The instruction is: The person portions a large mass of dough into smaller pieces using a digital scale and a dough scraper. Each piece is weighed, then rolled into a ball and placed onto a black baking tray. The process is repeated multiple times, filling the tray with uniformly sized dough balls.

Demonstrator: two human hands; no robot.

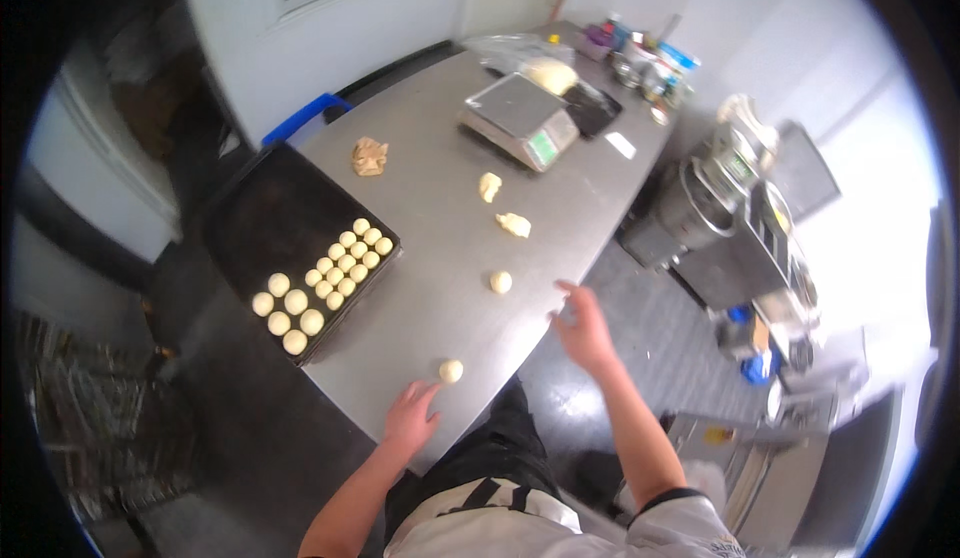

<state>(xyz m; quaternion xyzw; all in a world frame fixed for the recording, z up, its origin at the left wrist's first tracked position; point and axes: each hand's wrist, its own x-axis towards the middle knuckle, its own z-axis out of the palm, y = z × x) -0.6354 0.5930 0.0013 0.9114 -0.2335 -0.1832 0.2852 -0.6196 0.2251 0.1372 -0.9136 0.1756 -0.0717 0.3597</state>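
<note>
My left hand (410, 417) is at the near end of the steel table, fingers apart, its fingertips close beside a round dough ball (451, 371). Whether they touch it I cannot tell. My right hand (583, 325) hovers by the table's right edge, empty, with the fingers spread. Left of it sits a second dough ball (501, 282). Farther up lie two rough dough pieces, one torn lump (514, 225) and another (490, 187) beyond it. To the left, a black baking tray (274, 183) holds several larger dough balls (295, 301) and rows of smaller ones (346, 263).
A digital scale (517, 119) stands on the steel table (427, 220), with a large dough mass (551, 76) behind it. Crumpled brown paper (370, 156) lies near the tray. Containers (652, 70) crowd the far end. A stand mixer (705, 190) stands to the right.
</note>
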